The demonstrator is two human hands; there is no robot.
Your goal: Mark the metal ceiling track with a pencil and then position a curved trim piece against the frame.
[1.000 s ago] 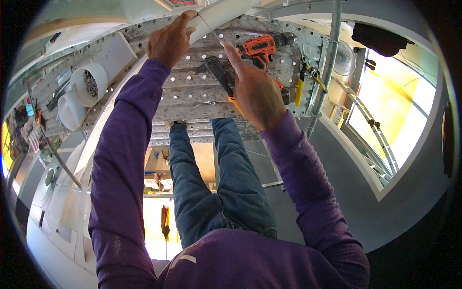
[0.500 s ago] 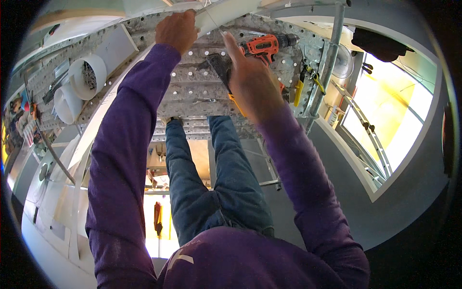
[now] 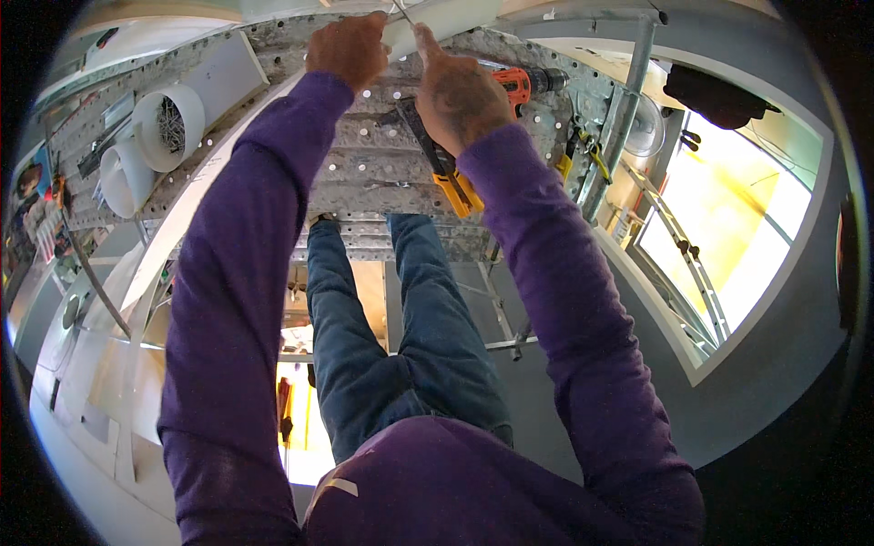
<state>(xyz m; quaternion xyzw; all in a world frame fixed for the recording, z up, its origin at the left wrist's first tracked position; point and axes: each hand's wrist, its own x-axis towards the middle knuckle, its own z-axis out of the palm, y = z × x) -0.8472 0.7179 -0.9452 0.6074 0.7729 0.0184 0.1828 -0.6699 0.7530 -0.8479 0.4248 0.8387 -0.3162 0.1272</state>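
Both my hands are raised at the top of the view, close together over a white strip [image 3: 442,25]. My left hand [image 3: 349,50] has its fingers curled at the strip's left edge; what lies under the fingertips is hidden. My right hand [image 3: 462,98] is closed, with its index finger stretched forward along a thin grey piece [image 3: 401,11] between the two hands. Whatever the other fingers wrap round cannot be made out. Just beyond the right knuckles lies an orange and black cordless drill [image 3: 515,84]. Beside the right wrist is a tool with a dark blade and yellow handle [image 3: 458,193].
I stand on perforated metal scaffold planks [image 3: 364,187]. A grey scaffold pole [image 3: 628,105] rises at the right, beside yellow-handled pliers [image 3: 598,162]. White tubs [image 3: 168,129], one holding screws or nails, stand at the left. A bright window opening [image 3: 728,227] is at far right.
My right hand has moved up and slightly left, toward the left hand. It now covers part of the drill and uncovers more of the yellow handle. My left hand has shifted slightly right.
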